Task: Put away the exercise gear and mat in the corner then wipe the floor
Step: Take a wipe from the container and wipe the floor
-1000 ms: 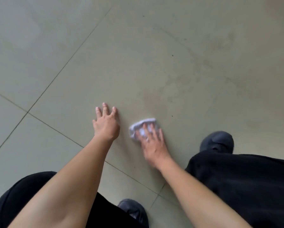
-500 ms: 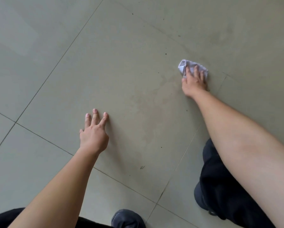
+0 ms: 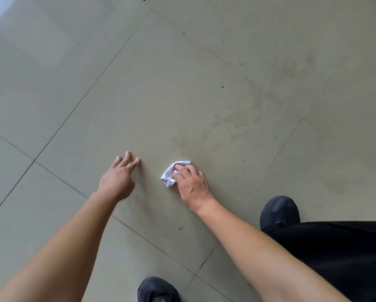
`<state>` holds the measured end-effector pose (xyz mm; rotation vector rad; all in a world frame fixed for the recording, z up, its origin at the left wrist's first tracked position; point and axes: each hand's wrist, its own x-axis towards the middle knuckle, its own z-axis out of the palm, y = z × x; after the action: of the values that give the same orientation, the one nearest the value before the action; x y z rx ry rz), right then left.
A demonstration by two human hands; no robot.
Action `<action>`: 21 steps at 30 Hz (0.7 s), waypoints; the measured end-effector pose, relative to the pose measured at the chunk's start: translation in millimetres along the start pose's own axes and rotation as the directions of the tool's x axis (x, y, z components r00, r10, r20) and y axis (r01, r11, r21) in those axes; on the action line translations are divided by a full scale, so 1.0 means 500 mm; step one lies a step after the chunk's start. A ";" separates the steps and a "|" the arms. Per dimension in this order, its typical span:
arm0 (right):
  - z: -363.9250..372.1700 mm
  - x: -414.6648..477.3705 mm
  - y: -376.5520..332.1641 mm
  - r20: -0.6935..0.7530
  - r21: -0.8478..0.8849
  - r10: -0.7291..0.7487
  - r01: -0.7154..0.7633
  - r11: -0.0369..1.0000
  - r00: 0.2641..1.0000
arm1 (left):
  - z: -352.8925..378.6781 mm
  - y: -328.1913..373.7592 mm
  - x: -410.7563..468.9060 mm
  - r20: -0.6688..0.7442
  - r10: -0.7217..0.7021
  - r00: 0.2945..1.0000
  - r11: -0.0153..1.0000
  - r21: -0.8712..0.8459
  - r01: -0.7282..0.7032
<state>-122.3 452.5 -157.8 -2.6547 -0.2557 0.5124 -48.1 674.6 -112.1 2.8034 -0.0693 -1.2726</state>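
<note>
Floor (image 3: pixel 182 88) wipe | right hand (image 3: pixel 192 186) fingers clamp rag (image 3: pixel 169 174) | left hand (image 3: pixel 117 182) fingers spread, bracing | risk: stains beyond rag missed

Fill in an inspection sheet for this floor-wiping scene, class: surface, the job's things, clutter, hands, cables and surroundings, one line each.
Surface: tiled floor, grey-green, with dark grout lines, faint brownish smears ahead of the cloth and small dark specks.
Job's things: crumpled white cloth pressed on the floor; no exercise gear or mat in view.
Clutter: one small scrap of debris near the person's side of the tile.
Hands: right hand grips the cloth; left hand bare, fingertips propped on the floor.
Cables: nothing seen.
Surroundings: two dark shoes, black trousers, a bright patch at the top left corner.
</note>
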 end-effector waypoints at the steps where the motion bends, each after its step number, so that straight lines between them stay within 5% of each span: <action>1: -0.043 0.002 -0.010 0.064 0.056 0.063 -0.067 0.996 0.996 | -0.034 -0.004 -0.010 0.048 -0.003 0.999 1.000 0.011 0.002; 4: -0.204 0.021 -0.017 0.270 0.123 0.345 -0.388 0.914 0.899 | -0.132 0.017 -0.082 -0.017 -0.046 0.999 0.999 -0.017 0.045; 8: -0.451 0.008 -0.029 0.215 0.294 0.589 -0.627 0.722 0.779 | -0.244 0.106 -0.248 -0.250 -0.122 0.961 0.896 -0.445 -0.002; 12: -0.713 -0.068 -0.095 0.122 0.526 0.632 -0.590 0.613 0.765 | -0.372 0.191 -0.455 -0.214 -0.168 0.962 0.736 -0.676 -0.022; 21: -1.352 -0.331 -0.331 0.224 0.829 0.540 -0.451 0.332 0.811 | -0.896 0.379 -0.946 -0.214 -0.104 0.971 0.498 -0.856 -0.135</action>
<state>-25.4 308.7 536.1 -1.6553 0.7352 0.5031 -24.8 534.2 551.1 1.9776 0.4452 -0.6229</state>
